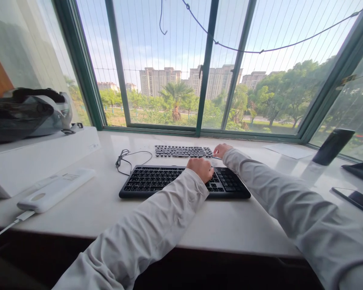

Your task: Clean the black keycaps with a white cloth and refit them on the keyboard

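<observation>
White counter (230, 225) runs the full width below a green-framed bay window, its front edge nearest the camera with dark space beneath it. Both sleeved arms cross that edge and reach away over a broad bare strip of counter. On the left of that strip, near the front edge, lies a flat white device (56, 189) with a cable running off the counter's corner; on the right edge sit a dark phone-like slab (355, 200) and another dark flat item behind it.

Beyond the bare strip lies the black keyboard (157, 181), parallel to the front edge. The left hand (201, 168) rests on its upper right part, fingers curled under into a loose fist (whether anything is pinched inside it cannot be told). Just past it, the right hand (220, 150) sits at the right end of a second key set (183, 151), a thin dark slab lying between the keyboard and the window sill, fingers bent down onto the counter there, nothing visibly gripped. A black cable (124, 159) loops left of both keyboards.

Farther left a raised white box (42, 155) carries a dark helmet-like object (24, 112). At far right a dark cylinder (332, 146) stands near the window frame
</observation>
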`<state>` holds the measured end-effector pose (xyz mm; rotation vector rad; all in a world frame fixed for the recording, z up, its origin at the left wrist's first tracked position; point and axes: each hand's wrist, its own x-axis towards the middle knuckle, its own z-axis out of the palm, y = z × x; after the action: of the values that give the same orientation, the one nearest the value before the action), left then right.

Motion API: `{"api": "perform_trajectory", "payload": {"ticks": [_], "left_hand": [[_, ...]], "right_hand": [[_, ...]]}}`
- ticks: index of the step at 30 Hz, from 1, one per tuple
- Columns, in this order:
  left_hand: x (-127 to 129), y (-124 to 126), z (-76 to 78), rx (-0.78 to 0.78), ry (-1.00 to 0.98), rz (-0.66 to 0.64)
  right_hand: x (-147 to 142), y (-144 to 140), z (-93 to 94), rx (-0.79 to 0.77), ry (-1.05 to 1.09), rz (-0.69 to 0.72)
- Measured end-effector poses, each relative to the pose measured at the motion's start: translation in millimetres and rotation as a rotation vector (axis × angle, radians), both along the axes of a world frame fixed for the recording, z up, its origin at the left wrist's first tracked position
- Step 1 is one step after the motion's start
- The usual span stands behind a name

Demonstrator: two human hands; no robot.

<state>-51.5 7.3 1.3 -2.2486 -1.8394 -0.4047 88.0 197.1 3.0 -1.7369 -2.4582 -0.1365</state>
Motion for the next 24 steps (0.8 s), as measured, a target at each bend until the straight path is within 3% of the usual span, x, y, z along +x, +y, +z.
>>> {"api": "perform_trajectory", "payload": {"ticks": [6,12,18,24], "left_hand": [[-0.8,2.0,-1.8,0.053,-0.005,-0.036],[-2.2,2.0,0.0,0.070,-0.018,-0.022],[-4.2,1.9,1.7,0.105,-0.053,-0.007],[-4.2,4.2,-2.3,0.184,-0.159,-0.063]], "right_hand": [[-9.1,8.1,-5.4,0.006,-0.016,-0.019],[7.6,-1.0,4.1,0.017,0.004,-0.023],[36.6,-49.4,19.0,0.077,0.240,0.101],[52.5,-98.7,9.4,0.031,0.442,0.268]]}}
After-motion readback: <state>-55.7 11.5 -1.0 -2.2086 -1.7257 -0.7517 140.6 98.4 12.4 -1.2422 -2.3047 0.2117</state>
